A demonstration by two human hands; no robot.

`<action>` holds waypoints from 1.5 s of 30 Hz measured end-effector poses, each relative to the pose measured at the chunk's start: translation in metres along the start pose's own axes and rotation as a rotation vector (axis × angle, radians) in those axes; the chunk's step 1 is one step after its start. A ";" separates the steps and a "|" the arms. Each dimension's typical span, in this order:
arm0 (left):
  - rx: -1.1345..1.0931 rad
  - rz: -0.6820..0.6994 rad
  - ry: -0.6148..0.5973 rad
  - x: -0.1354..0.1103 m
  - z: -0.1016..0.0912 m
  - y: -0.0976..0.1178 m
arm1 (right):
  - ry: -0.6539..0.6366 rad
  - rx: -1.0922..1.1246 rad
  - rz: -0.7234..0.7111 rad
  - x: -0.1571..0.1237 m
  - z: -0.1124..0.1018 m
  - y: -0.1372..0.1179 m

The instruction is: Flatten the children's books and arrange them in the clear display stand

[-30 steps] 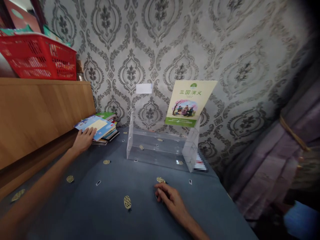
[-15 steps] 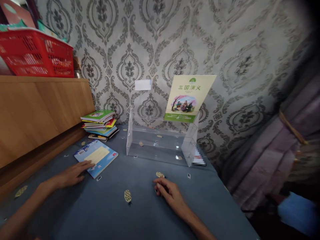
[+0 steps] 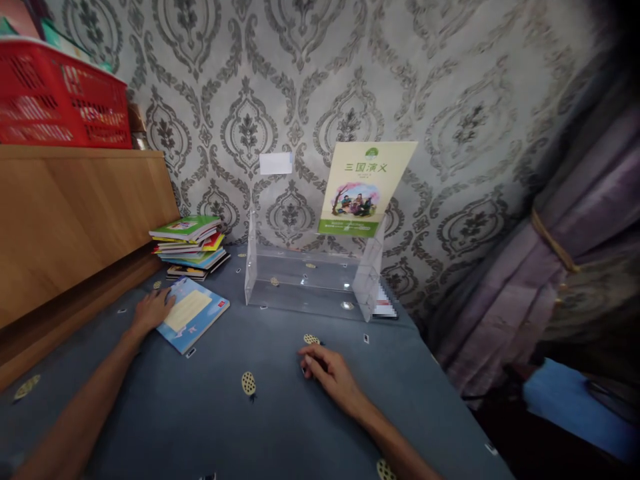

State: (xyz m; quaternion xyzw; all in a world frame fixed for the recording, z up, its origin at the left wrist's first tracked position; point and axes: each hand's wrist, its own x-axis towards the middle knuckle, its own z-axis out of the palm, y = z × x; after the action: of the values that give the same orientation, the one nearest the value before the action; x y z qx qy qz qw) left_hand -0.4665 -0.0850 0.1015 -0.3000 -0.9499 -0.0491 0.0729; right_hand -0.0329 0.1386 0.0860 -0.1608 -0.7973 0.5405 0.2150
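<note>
A blue book with a pale yellow panel lies flat on the cloth-covered table. My left hand rests at its left edge, fingers stretched over the upper left corner; the thumb is hard to make out. On the cloth right of centre lies my right hand, fingers loosely bent and apart from the thumb, holding nothing. Behind my hands stands a clear acrylic stepped stand. A cream and green book leans upright at the right of its top tier.
A stack of books sits beside the wooden cabinet on the left. A red basket stands on that cabinet. A white label shows above the stand's left side. At the right hangs a purple curtain.
My left hand has slid from the front left of the blue book up to its upper left corner. My right hand stays on the cloth. The view has shifted slightly.
</note>
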 end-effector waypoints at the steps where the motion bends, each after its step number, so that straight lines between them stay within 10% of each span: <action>1: 0.009 0.003 0.006 -0.004 0.001 0.000 | -0.003 0.005 -0.002 0.001 0.000 0.001; 17: -0.047 0.307 0.078 -0.069 0.012 0.038 | -0.011 -0.074 -0.039 0.000 0.002 -0.002; 30: -0.267 0.674 0.115 -0.121 0.016 0.125 | 0.082 -0.303 -0.305 -0.007 0.004 -0.008; 45: -0.472 0.936 0.072 -0.124 0.022 0.245 | 0.109 -0.631 -0.277 -0.004 -0.010 0.011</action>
State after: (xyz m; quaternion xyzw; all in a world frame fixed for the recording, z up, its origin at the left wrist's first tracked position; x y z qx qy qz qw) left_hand -0.2271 0.0473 0.0707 -0.6986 -0.6742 -0.2344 0.0500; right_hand -0.0241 0.1479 0.0785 -0.1383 -0.9267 0.2239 0.2681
